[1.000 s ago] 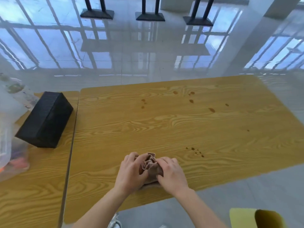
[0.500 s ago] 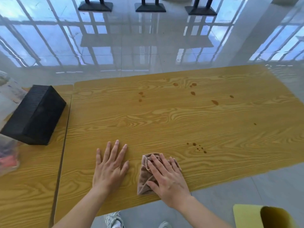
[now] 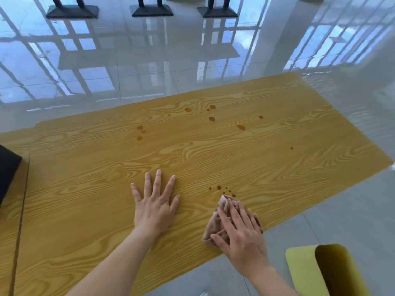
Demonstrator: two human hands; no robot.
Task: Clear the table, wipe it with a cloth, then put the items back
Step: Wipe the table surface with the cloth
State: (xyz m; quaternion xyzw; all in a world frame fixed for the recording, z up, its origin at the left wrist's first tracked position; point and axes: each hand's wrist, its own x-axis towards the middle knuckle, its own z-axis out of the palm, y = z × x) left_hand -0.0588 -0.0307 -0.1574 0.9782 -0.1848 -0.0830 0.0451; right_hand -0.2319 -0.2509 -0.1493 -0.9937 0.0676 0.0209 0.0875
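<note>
A wood-grain table fills the middle of the head view. A crumpled pinkish-brown cloth lies near its front edge, and my right hand presses flat on it with straight fingers. My left hand rests palm down on the bare wood to the cloth's left, fingers spread. Small brown spots sit just beyond the cloth's far tip. More brown stains dot the far half of the table.
A black box stands at the left edge on a neighbouring table. A yellow chair seat sits at the lower right beside the front edge. Glossy tiled floor surrounds the table, with black stand bases at the back.
My hands left off bunching the cloth together. The left hand went flat on the wood, and the right hand slid the cloth to the right, toward the near spots. The view shifted right.
</note>
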